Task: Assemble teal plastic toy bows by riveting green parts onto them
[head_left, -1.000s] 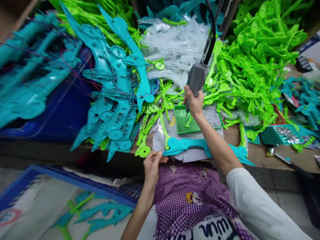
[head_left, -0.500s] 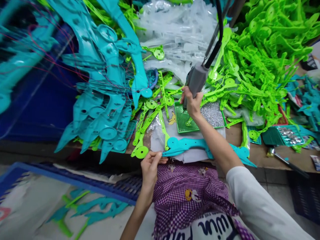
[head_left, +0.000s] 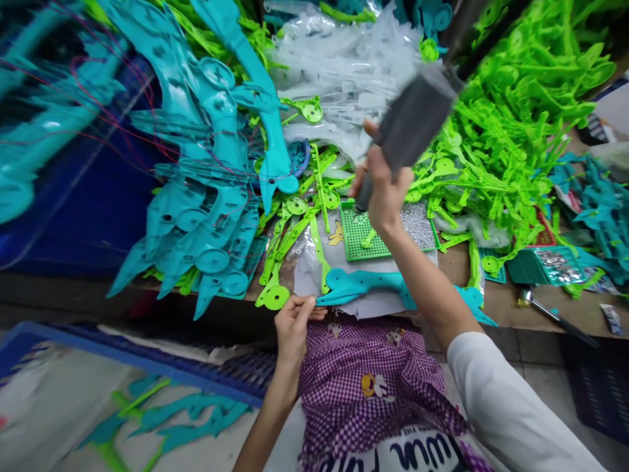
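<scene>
My left hand point(head_left: 296, 321) pinches the pointed left tip of a long turquoise plastic part point(head_left: 368, 282) at the table's front edge. That part lies flat on a pale cloth, its right portion hidden behind my right forearm. My right hand point(head_left: 386, 190) is closed round the lower end of a grey electric screwdriver point(head_left: 417, 115), which hangs from a dark cord and is tilted, its upper end leaning right. The tool is smeared by motion. Beneath my right hand is a green perforated tray point(head_left: 354, 246) with many small silver screws point(head_left: 417, 224) in its right side.
Turquoise parts point(head_left: 206, 203) are heaped at left, clear plastic parts point(head_left: 339, 72) at the back and lime-green parts point(head_left: 515, 131) at right. A hammer point(head_left: 555, 314) and a teal tray of metal pieces point(head_left: 560, 265) lie at right. A blue crate point(head_left: 147, 347) stands below left.
My right hand has raised the electric screwdriver toward the camera, and its upper end has swung right. My left hand keeps its pinch on the turquoise part, which lies about where it was.
</scene>
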Demonstrator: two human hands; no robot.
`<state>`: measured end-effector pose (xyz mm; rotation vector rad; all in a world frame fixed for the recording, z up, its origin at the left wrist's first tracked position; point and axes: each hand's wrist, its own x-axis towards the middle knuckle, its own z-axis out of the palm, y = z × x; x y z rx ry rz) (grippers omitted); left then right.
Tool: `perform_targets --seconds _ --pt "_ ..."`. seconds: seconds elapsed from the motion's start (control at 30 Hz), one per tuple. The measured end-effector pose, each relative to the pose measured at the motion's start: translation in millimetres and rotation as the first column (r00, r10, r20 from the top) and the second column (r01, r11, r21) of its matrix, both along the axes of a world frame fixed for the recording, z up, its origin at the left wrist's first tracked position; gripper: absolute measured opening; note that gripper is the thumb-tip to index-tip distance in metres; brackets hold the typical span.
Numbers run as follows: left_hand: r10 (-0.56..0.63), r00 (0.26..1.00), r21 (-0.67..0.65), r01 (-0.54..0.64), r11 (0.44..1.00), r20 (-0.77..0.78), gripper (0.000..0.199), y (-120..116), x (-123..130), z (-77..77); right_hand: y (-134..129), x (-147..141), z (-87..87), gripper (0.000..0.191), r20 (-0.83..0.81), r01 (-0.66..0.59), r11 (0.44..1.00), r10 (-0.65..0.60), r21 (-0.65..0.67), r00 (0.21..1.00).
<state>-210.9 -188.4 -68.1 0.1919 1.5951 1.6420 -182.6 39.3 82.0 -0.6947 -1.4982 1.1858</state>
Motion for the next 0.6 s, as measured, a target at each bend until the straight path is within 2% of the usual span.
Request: perform_targets --seconds 0.1,0.17,0.23,0.37,0.43,0.5,0.6 --pt "0.013 1.000 -0.005 -0.013 1.000 -0.016 0.035 1.0 0.5 -1.7 -18.6 -33.0 32.6 0.050 0.028 -0.108 0.994 0.107 0.026 0.994" --pt "0.018 1.000 -0.011 -0.019 1.000 -0.016 0.035 1.8 1.3 -1.9 -27.3 -46.0 40.0 0.047 0.028 -0.165 0.985 0.163 0.043 0.986" --pt "0.016 1.000 -0.014 -0.016 1.000 -0.003 0.036 2.4 1.7 -1.9 -34.9 -44.1 31.8 0.047 0.047 -0.199 0.980 0.198 0.018 0.979" --pt "0.023 1.000 -0.011 -0.022 1.000 0.022 0.037 2.2 0.6 -2.8 -46.7 -11.0 -9.1 0.053 0.065 -0.183 0.980 0.188 -0.073 0.980" --pt "0.028 0.999 -0.006 -0.027 1.000 0.028 0.037 1.3 -0.3 -2.9 -48.1 2.1 -20.6 0.053 0.052 -0.168 0.981 0.173 -0.095 0.984" --pt "0.025 0.999 -0.003 -0.025 1.000 0.031 0.037 0.7 -1.7 -2.4 -42.9 2.3 -16.9 0.051 0.046 -0.171 0.979 0.176 -0.108 0.983" --pt "0.009 1.000 -0.007 -0.009 1.000 0.015 0.038 1.7 -3.4 -0.4 -22.5 -22.8 13.1 0.047 0.035 -0.232 0.973 0.232 -0.018 0.972"
